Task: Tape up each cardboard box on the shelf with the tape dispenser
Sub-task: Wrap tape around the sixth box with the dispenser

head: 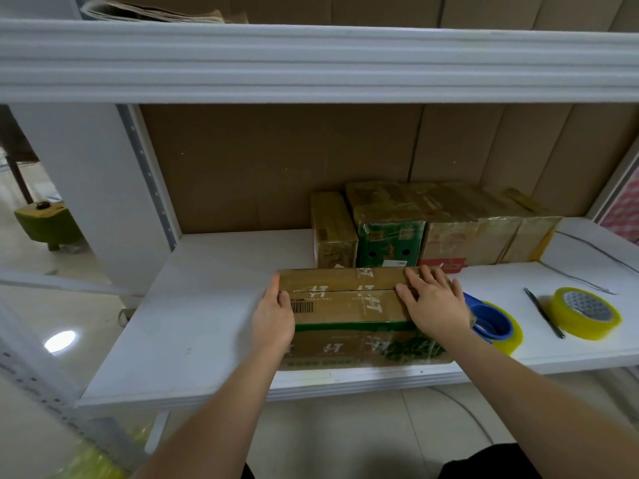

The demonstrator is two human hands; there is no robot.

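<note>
The front box (349, 305) lies at the near edge of the shelf (207, 305), its long axis running left to right across the person's body, with the flap seam running the same way along the middle of its top. The left hand (273, 316) grips the box's left end, thumb on top and fingers curled down the side. The right hand (432, 302) lies flat on the box's right end with fingers spread and straight, pressing the flaps down and holding nothing.

Just right of the box, partly hidden behind the right wrist, sits the dispenser (491, 319), a blue body on a yellow tape roll. Right of that lies a pen (543, 312), then a spare roll (584, 312). Behind the front box, four more boxes (432, 229) stand in a row against the back panel; they look already wrapped in glossy tape, though the blur makes that uncertain.

The seam seems to be bare, so taping looks not yet begun here. The right hand is much the nearer to the dispenser, which lies just past the seam's right end. Likely the left hand should keep the box steady while the right fetches it and draws tape along the seam.
</note>
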